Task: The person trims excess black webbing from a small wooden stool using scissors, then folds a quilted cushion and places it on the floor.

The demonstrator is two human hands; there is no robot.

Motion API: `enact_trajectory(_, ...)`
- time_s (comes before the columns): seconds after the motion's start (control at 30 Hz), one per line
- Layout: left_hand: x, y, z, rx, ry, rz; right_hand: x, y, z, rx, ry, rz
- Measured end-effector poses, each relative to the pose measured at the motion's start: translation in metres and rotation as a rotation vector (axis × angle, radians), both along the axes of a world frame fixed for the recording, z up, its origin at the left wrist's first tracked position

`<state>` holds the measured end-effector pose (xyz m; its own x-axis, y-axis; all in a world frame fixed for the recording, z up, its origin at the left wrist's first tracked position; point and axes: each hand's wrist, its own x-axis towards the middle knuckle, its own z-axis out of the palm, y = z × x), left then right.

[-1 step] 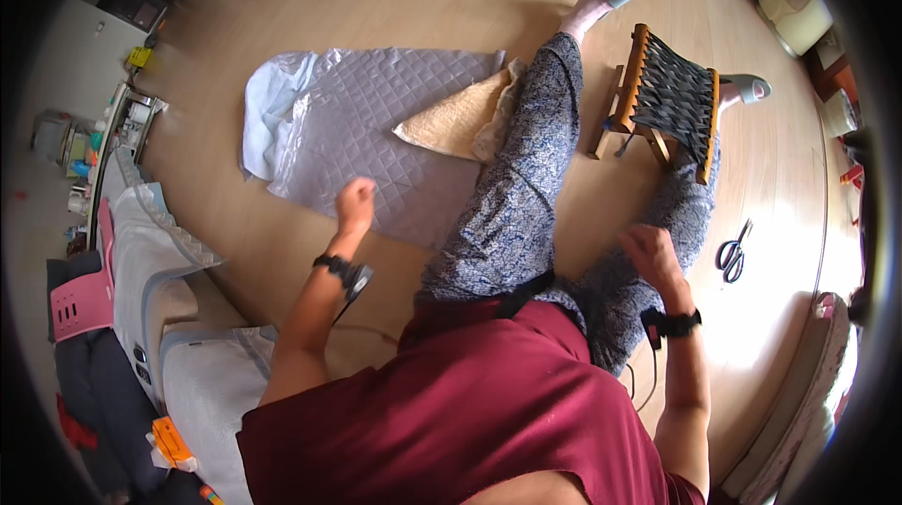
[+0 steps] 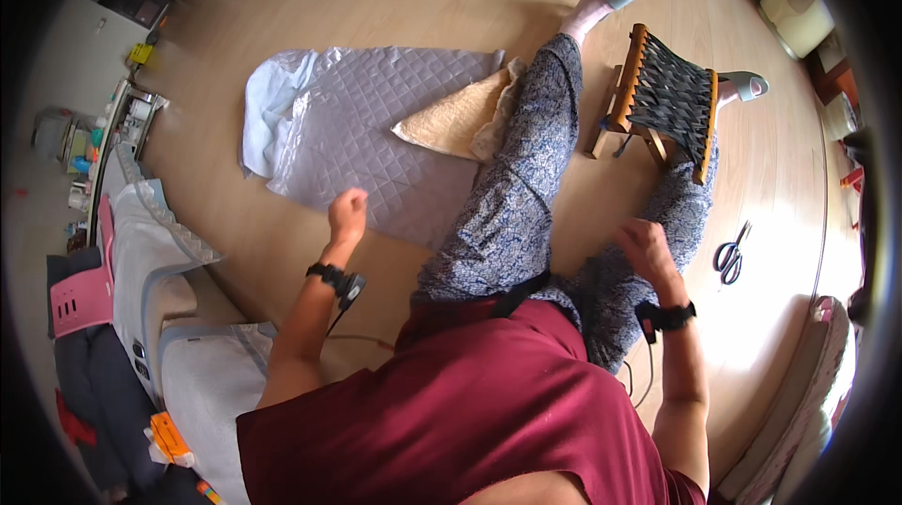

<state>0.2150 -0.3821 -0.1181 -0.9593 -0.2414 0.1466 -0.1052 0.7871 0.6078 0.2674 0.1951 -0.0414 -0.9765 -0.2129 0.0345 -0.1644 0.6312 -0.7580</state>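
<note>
My left hand [image 2: 348,214] is closed with nothing visible in it, held above the lower edge of a grey quilted sheet [image 2: 376,101]. Over my right thigh, my right hand [image 2: 644,244] has loosely bent fingers and holds nothing visible. Each wrist wears a black strap with a small device. A cream fleece piece [image 2: 456,115] lies folded on the sheet beside my left leg, and a light blue cloth [image 2: 272,110] covers its far left end. Black-handled scissors [image 2: 728,261] lie on the floor right of my right leg. A wooden folding stool [image 2: 667,101] with black woven seat stands between my lower legs.
A sofa with pale covers [image 2: 207,383] is at my left, with a pink plastic item [image 2: 80,303] and an orange packet [image 2: 169,439]. Shelves with small items line the far left. A long pale cushion [image 2: 789,383] is at lower right, and pale furniture [image 2: 789,2] at upper right.
My left hand has moved slightly left and down. My right hand and forearm have shifted slightly left, the hand a little upward.
</note>
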Motion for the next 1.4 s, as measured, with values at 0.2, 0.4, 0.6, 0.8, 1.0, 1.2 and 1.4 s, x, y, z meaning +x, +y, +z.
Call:
enact_trajectory(0.2, 0.017, 0.069, -0.001, 0.023, -0.003, -0.019, -0.012, -0.023, -0.056, 0.560, -0.236, 0.166)
enact_trajectory(0.4, -0.122, 0.151, 0.008, -0.230, 0.326, -0.297, 0.008, -0.022, -0.057, 0.238, -0.019, 0.157)
enact_trajectory(0.6, -0.211, 0.117, 0.003, -0.191, -0.468, 0.234, -0.001, -0.041, 0.000, -0.116, -0.145, -0.085)
enact_trajectory(0.8, -0.157, 0.039, -0.063, 0.352, -0.495, 0.272, -0.078, -0.103, 0.045, -0.071, 0.067, 0.107)
enact_trajectory(1.0, -0.123, 0.044, -0.061, 1.383, -0.475, 0.309, -0.173, -0.198, -0.035, 0.450, 0.019, 0.415)
enact_trajectory(1.2, -0.151, 0.054, -0.074, 1.583, -0.484, 0.331, -0.198, -0.211, -0.087, 0.633, -0.106, 0.422)
enact_trajectory(1.4, -0.213, 0.048, -0.021, 1.839, -0.106, 0.053, -0.208, -0.172, 0.003, -0.011, 0.046, 0.057)
